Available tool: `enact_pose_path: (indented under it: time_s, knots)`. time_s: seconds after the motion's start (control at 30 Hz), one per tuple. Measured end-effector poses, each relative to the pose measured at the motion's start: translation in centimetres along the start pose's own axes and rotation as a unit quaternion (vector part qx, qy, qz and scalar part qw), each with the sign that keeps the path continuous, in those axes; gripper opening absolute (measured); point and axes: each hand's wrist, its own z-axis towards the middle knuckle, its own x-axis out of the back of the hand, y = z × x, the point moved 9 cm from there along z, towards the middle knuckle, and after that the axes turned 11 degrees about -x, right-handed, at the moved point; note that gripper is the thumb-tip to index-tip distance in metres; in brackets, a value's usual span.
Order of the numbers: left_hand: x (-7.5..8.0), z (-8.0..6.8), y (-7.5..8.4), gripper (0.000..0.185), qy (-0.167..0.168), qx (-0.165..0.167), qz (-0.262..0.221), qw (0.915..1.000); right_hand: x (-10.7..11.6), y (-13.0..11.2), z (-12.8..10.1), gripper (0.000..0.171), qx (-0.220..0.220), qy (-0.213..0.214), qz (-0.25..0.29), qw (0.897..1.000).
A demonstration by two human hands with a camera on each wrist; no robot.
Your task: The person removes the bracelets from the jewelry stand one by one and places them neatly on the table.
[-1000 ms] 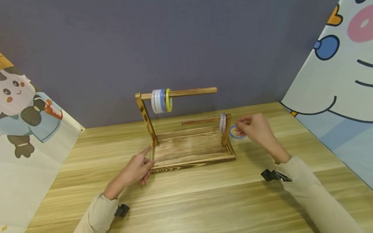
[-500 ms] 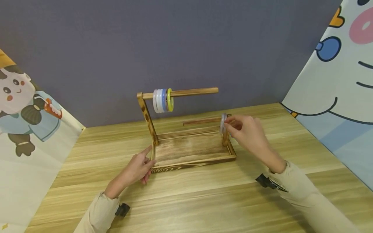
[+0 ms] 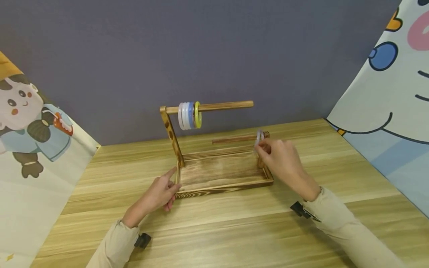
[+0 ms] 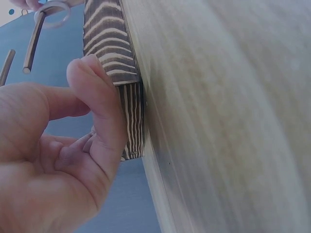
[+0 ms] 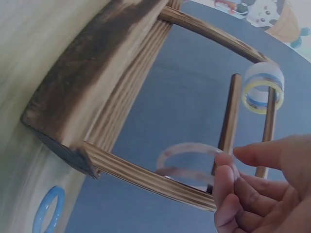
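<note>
Right hand (image 3: 279, 158) pinching a pale ring (image 3: 258, 138) at the right end of the low rod (image 3: 234, 139), on the far right side of the wooden rack (image 3: 218, 175); fingertips (image 5: 226, 162) closed on the ring's rim in the right wrist view, ring around the rod close to its post. Left hand (image 3: 161, 191) at the rack's near left corner, index finger straight along the upright, thumb (image 4: 104, 102) pressed flat against the striped corner, other fingers loosely curled, gripping nothing. Four rings (image 3: 189, 114) hanging on the high rod (image 3: 214, 107), bunched near its left post: white, blue and yellow. One blue ring (image 5: 47, 209) lying on the table (image 3: 234, 230) just right of the rack, seen only from the right wrist. By the look of it, partly done: four up top, one in hand at the low rod, one on the table untouched.
</note>
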Motion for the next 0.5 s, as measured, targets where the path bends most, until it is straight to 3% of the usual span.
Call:
enact_pose_path:
  time_s: [0.5]
  knots:
    - [-0.02,0.01,0.04,0.072,0.004,0.0,0.0,1.0,-0.48,0.12,-0.15,0.018,0.003,0.013,-0.01,1.0]
